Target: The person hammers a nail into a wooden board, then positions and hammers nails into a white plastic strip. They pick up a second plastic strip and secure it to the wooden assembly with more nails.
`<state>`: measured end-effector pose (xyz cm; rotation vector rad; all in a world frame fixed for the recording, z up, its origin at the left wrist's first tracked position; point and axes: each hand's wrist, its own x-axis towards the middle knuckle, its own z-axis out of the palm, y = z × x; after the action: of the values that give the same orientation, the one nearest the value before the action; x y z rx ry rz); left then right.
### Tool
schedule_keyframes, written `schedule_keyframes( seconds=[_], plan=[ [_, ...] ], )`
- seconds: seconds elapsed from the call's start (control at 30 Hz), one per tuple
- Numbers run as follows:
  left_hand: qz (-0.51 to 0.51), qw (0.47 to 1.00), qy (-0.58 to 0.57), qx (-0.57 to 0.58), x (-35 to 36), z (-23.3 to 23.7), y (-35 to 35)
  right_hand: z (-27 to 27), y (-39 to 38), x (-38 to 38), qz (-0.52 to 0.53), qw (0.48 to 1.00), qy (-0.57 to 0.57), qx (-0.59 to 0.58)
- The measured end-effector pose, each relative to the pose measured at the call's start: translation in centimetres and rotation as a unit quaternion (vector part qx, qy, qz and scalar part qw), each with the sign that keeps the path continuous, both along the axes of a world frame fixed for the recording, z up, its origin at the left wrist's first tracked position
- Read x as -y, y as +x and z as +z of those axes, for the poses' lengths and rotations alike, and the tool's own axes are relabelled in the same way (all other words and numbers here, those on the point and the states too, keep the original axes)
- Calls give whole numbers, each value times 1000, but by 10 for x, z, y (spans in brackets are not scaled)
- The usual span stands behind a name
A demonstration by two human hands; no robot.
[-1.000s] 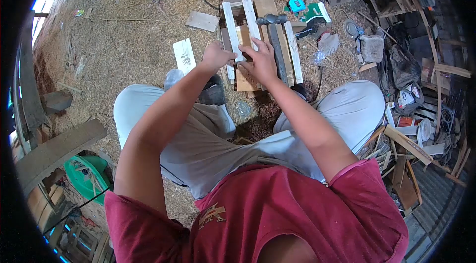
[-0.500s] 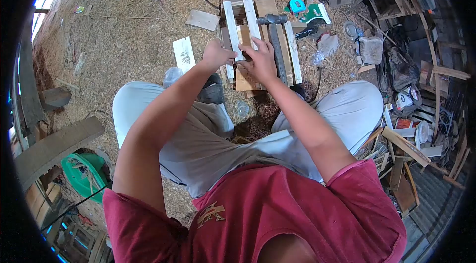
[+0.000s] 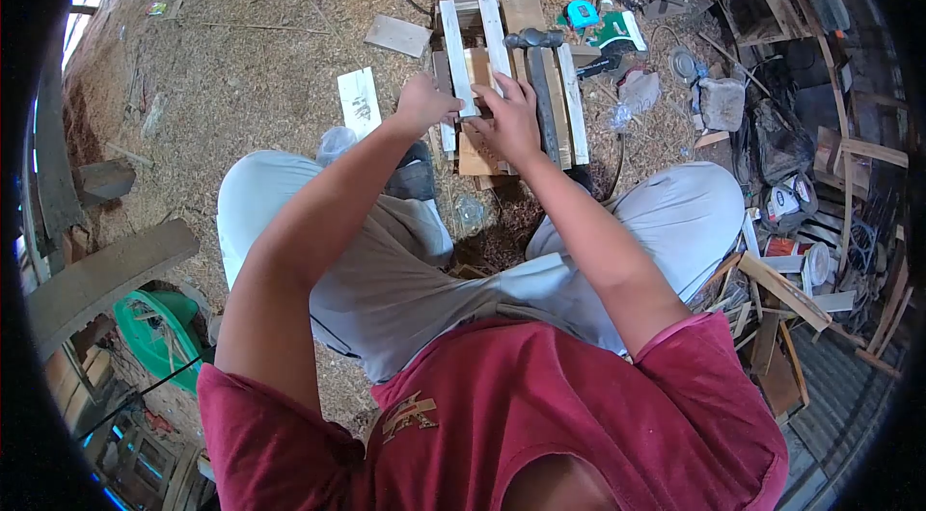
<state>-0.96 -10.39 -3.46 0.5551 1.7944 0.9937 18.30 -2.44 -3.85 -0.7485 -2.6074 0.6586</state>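
Note:
My left hand [image 3: 424, 104] is closed, with thumb and fingertips pinched at the near end of a narrow white wooden strip [image 3: 454, 43]. From the other side, my right hand [image 3: 511, 121] holds the same end between thumb and forefinger, its other fingers bent over the boards. What lies between the fingertips is too small to make out. A second white strip [image 3: 495, 34] runs alongside, above brown wooden boards [image 3: 478, 156]. Just right of my right hand a hammer [image 3: 542, 106] lies on the boards, head at the far end. Another white strip [image 3: 572, 111] is beyond it.
A turquoise tape measure [image 3: 581, 14] and a green-and-white packet [image 3: 622, 33] lie at the back right. Loose wood pieces [image 3: 398, 36] and a marked white board [image 3: 359, 104] rest on the shavings to the left. Scrap wood [image 3: 786, 289] is piled at the right.
The view has shifted slightly. Both hands stay at the near end of the white strip, with little visible change in their grip.

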Motion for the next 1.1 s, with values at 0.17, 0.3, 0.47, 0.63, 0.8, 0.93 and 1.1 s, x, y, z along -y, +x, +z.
schedule_keyframes(
  seconds=[0.17,0.3,0.47,0.63,0.8,0.93,1.1],
  plan=[
    [15,1000,6,4,0,-6,0,7,-1,2,-13,1000,2,-7],
    [16,1000,-13,6,-2,1,2,6,-2,1,-13,1000,0,-8],
    [-4,999,-29,19,-4,-5,-3,7,-1,2,-14,1000,5,-14],
    [23,1000,-12,17,-1,3,3,10,-1,3,-15,1000,7,-14],
    [18,1000,-12,20,-1,5,4,9,-1,4,-22,1000,-1,-12],
    [16,1000,-15,14,-1,6,4,6,-2,2,-9,1000,-9,-11],
    [26,999,-15,17,0,10,4,5,0,3,-14,1000,1,-8]
  ],
)
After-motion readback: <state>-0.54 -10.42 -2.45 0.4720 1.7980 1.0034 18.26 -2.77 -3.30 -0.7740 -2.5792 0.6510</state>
